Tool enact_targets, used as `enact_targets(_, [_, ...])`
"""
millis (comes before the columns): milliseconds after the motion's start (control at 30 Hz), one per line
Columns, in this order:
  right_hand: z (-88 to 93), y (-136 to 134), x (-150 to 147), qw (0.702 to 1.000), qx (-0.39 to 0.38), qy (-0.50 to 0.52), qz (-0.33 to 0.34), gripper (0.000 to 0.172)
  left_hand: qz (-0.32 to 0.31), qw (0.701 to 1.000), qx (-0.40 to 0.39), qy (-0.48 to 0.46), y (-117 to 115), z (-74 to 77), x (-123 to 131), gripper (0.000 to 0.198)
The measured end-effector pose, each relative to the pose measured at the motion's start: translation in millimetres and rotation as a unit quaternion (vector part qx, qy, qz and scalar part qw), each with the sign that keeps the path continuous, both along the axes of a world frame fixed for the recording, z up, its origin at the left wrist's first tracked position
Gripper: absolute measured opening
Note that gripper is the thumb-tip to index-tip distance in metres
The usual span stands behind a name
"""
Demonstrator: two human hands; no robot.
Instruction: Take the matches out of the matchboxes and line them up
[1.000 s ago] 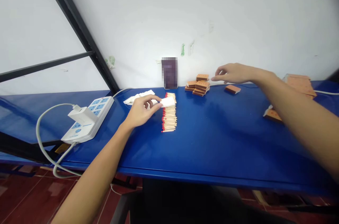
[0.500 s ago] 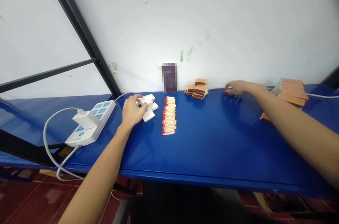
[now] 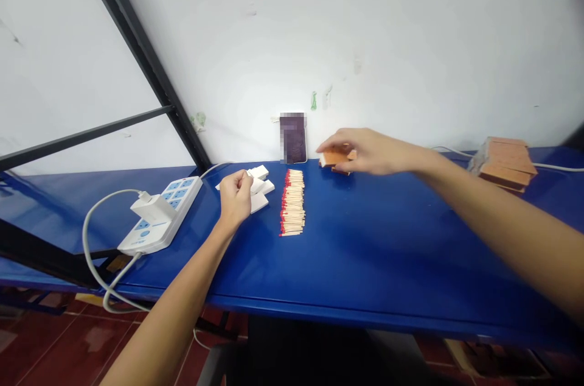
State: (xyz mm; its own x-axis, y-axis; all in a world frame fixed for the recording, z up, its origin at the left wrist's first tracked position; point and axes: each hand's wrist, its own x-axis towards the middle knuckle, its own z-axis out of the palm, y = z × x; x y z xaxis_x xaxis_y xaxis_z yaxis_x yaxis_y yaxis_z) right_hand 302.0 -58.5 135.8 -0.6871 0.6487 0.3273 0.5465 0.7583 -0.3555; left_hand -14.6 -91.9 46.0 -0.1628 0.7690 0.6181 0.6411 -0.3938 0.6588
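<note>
On the blue table [image 3: 387,252], near its back edge, the person's right hand [image 3: 375,152] reaches across from the right. Its fingers and thumb are closed on an orange matchbox [image 3: 333,159], which it holds just above a small pile of orange boxes [image 3: 341,170]; the hand hides most of that pile.

The left hand [image 3: 236,194] sits to the left of centre with its fingers curled together over a cluster of white trays [image 3: 261,186]. The thumb touches them, but whether one tray is actually pinched cannot be told.

Between the two hands lies a row of matches [image 3: 292,202], red heads to the left, running from the wall side toward the table's near edge and just beside the white trays.

A blurred dark rectangle [image 3: 292,138] stands upright against the white wall behind the matches. Far left, a white power strip [image 3: 180,194] with blue sockets carries a plugged-in charger [image 3: 152,208]. Far right, well apart from the hands, is a larger stack of orange covers [image 3: 504,162].
</note>
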Motion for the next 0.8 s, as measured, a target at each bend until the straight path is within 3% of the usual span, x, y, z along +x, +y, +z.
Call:
enact_targets(133, [-14.4,-14,-21,0.998,0.003,-0.017,0.064,0.051,-0.058,0.997,0.054,-0.007,-8,-1.6,7,0.035])
enact_targets(367, [-28.9,-27,-44,0.996,0.050,-0.033,0.065,0.042,-0.102,0.963,0.098,0.230,-13,-7.2,21,0.040])
enact_targets(500, [-32.9,-32,-52,0.995,0.046,-0.037,0.079,0.043,-0.163,0.954,0.090,0.233,-16,-12.1,23,0.028])
enact_targets(567, [-32.8,-33,-53,0.995,-0.001,-0.031,0.094,0.036,-0.178,0.960,0.072,0.204,-16,-14.5,22,0.015])
enact_targets(633, [-33.1,-32,-53,0.987,-0.099,-0.013,0.122,0.031,-0.176,0.965,0.067,0.184,-16,-16.0,19,0.017])
enact_targets(733, [-37.0,-25,-52,0.955,-0.251,0.029,0.158,0.034,-0.165,0.967,0.073,0.179,-14,-15.8,17,0.018])
enact_targets(800, [-41.2,-20,-51,0.937,-0.306,0.047,0.160,0.035,-0.167,0.967,0.062,0.180,-14,-14.3,16,0.021])
